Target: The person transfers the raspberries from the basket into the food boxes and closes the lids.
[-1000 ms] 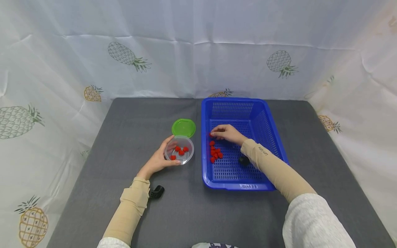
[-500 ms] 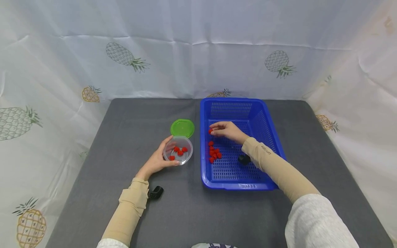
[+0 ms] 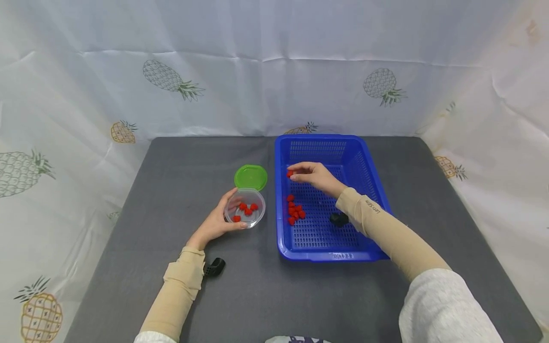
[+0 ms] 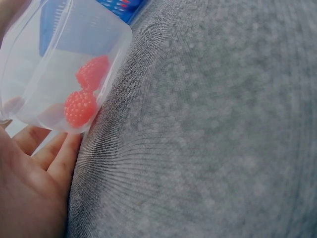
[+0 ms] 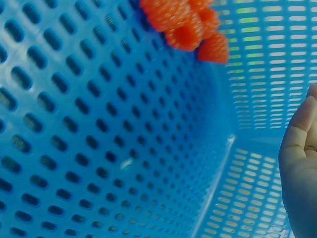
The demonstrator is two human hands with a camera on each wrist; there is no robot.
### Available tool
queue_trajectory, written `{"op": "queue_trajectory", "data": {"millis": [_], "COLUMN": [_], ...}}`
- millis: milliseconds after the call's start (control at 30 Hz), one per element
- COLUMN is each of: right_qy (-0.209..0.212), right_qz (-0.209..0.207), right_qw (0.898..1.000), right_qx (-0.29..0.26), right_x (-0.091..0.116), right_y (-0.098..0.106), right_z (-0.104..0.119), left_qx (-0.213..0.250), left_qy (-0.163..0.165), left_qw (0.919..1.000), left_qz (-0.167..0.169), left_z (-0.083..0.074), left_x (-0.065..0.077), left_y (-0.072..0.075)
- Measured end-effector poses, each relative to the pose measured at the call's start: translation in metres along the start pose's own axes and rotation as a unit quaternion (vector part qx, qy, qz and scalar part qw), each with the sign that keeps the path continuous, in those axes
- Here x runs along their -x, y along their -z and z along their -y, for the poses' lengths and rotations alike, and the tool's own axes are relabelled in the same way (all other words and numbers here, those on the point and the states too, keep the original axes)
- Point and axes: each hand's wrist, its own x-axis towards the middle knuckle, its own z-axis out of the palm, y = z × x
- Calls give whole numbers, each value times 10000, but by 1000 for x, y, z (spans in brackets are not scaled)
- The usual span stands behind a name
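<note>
My left hand (image 3: 217, 220) holds a clear round plastic tub (image 3: 256, 220), thumb on its near side and fingers round the far side. Several red raspberries (image 4: 80, 108) lie inside the tub, which rests on the grey table. Over the far left part of a blue perforated basket (image 3: 334, 256), my right hand (image 3: 316, 177) pinches one raspberry (image 3: 289, 174) between thumb and fingertips. More raspberries (image 3: 296, 212) sit in a cluster on the basket floor, below that hand. In the right wrist view only part of the hand (image 5: 301, 158) shows, and its raspberry is out of sight.
A green lid (image 3: 250, 177) lies on the table (image 3: 249, 295) just beyond the tub. A black strap-like piece (image 3: 216, 267) is beside the left forearm. Another black object (image 3: 336, 219) shows under the right wrist. White pineapple-print cloth (image 3: 240, 95) hangs behind the table.
My right hand has risen slightly away from the basket floor, toward the far side, with the raspberry pinched in it. The left hand and tub hold their place.
</note>
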Motion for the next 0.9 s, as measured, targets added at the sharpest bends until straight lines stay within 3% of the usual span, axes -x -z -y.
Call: {"op": "queue_trajectory", "data": {"millis": [233, 900], "right_qy": [164, 553], "right_qz": [61, 406], "right_qw": [9990, 9971], "right_qx": [-402, -316], "right_x": [3, -8], "right_y": [-3, -35], "right_z": [16, 50], "left_qx": [65, -15], "left_qy": [-76, 71], "left_qw": [9999, 10000], "left_qz": [-19, -48], "left_z": [0, -2], "left_x": [-1, 0], "left_y": [0, -2]}}
